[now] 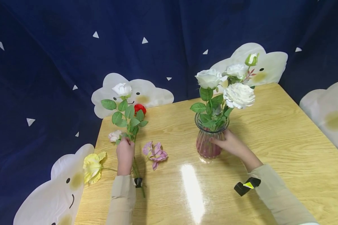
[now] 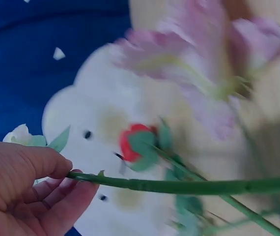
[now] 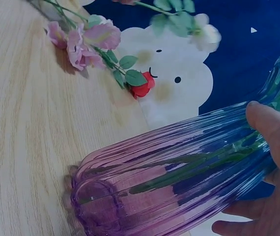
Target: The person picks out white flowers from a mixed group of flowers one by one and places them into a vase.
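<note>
My left hand (image 1: 125,156) pinches the green stem (image 2: 179,186) of a leafy white rose (image 1: 122,89) between thumb and fingers. The stem runs back past the wrist, above the table. On the right, my right hand (image 1: 233,143) grips a ribbed glass vase (image 1: 209,146), clear above and pink-purple below, with the thumb on its near side. Several white flowers (image 1: 238,95) with green leaves stand in the vase, their stems (image 3: 189,172) visible through the glass. In the head view the vase is upright.
Around the left hand lie a red rose (image 1: 140,109), a pale pink flower (image 1: 115,136), a pinkish-purple flower (image 1: 156,153) and a yellow flower (image 1: 92,168). Behind the wooden table (image 1: 174,125) hangs a dark blue curtain (image 1: 157,18) with white cloud shapes.
</note>
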A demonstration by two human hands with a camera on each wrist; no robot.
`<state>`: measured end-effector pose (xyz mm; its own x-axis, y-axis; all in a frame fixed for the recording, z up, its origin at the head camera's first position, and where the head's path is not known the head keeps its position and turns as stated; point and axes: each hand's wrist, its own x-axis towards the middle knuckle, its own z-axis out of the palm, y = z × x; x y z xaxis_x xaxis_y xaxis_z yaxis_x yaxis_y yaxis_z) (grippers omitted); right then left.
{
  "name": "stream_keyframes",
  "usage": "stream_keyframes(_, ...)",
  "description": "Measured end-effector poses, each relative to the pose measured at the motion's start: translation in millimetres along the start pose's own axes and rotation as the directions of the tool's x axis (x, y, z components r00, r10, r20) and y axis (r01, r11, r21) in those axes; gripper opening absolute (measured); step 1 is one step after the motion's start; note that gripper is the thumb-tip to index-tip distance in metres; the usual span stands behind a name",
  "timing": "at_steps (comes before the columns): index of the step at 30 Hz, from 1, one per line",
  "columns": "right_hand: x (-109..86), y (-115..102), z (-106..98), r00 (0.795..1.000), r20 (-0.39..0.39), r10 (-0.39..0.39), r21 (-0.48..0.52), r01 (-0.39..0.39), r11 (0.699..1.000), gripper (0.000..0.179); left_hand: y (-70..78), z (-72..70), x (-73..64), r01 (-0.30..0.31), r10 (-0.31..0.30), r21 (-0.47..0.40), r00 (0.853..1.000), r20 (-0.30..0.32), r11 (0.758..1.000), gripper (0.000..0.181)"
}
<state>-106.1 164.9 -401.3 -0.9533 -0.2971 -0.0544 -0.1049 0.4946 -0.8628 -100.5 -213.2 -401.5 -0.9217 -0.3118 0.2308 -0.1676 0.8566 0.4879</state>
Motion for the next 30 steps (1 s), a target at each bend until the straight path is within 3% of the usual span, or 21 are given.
stream_keyframes(7, 1.2, 0, 1, 1.000, -0.002, -0.024, 0.006, 0.024, 1.000, 0.083, 42.8, -14.0, 7.5, -0.139, 0.132, -0.090, 0.988, -0.079, 0.986, 0.014)
stream_keyframes(12, 1.1, 0, 1, 1.000, -0.008, -0.029, 0.010, 0.029, 1.000, 0.083, 80.6, -26.5, 7.3, -0.220, 0.207, -0.178, 0.974, -0.090, 0.959, 0.014)
stream_keyframes(20, -0.8, 1, -1, 1.000, -0.015, -0.015, -0.028, 0.014, 0.999, 0.082, 144.6, -40.9, 8.1, -0.348, 0.336, -0.330, 0.937, -0.096, 0.877, 0.014)
stream_keyframes(30, -2.1, -2, 0, 1.000, -0.015, -0.023, -0.019, 0.023, 1.000, 0.083, 203.1, -53.1, 5.1, -0.431, 0.442, -0.439, 0.893, -0.084, 0.788, 0.015)
